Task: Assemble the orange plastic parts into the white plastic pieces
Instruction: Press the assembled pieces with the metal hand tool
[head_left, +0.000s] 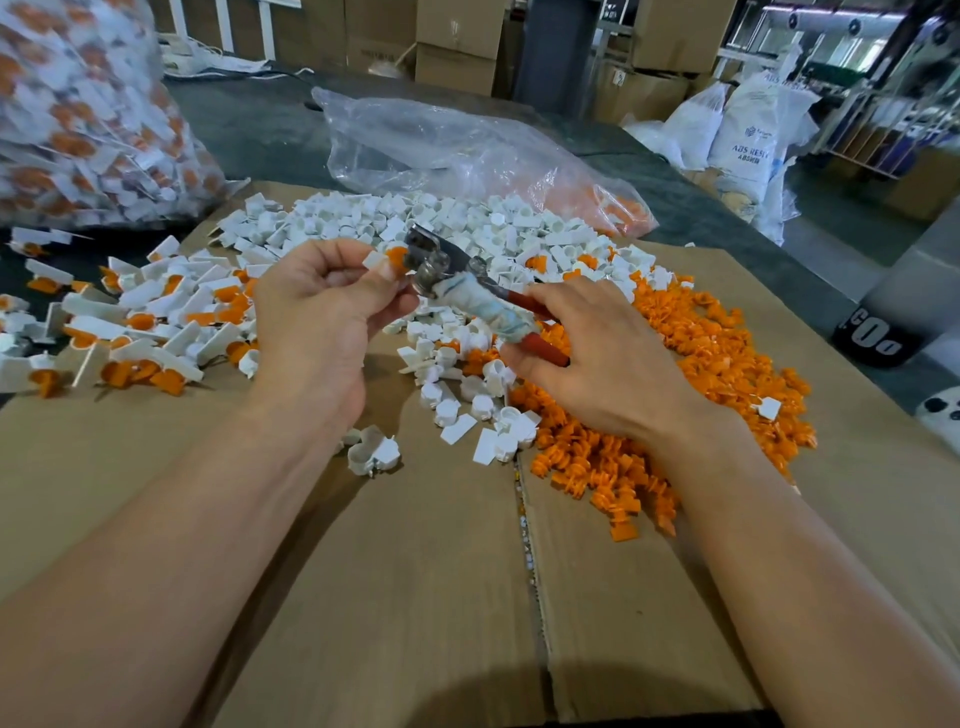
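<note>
While the left hand (317, 317) pinches one white piece (373, 260) between thumb and fingertips at centre frame, an orange part (397, 258) sits at its open end, right against the metal head of the pliers (467, 291). Fingers of the right hand (597, 364) curl round the red handles, which are wrapped in dirty tape near the hinge; whether the metal head is closed on the part I cannot tell. Likely step: pressing the orange part home into the white piece. Loose stock: heap of white pieces (415, 218) across upper centre, heap of orange parts (701, 353) at right, both on flattened cardboard (415, 571) over a dark table (249, 124). Finished pairs (145, 322) lie scattered at left. A clear bag (441, 140) with more orange inside lies upper centre-right; a full bag (78, 119) of finished pairs sits upper left. Handling judgement: both parts look small, light, hard and smooth, apt to slip or spring away under a squeeze. Best hold on the white piece seems to be its flat tab, leaving the round socket free for the tool. Thin tabs may crack if pressed off-line, so squeeze square and moderate.
</note>
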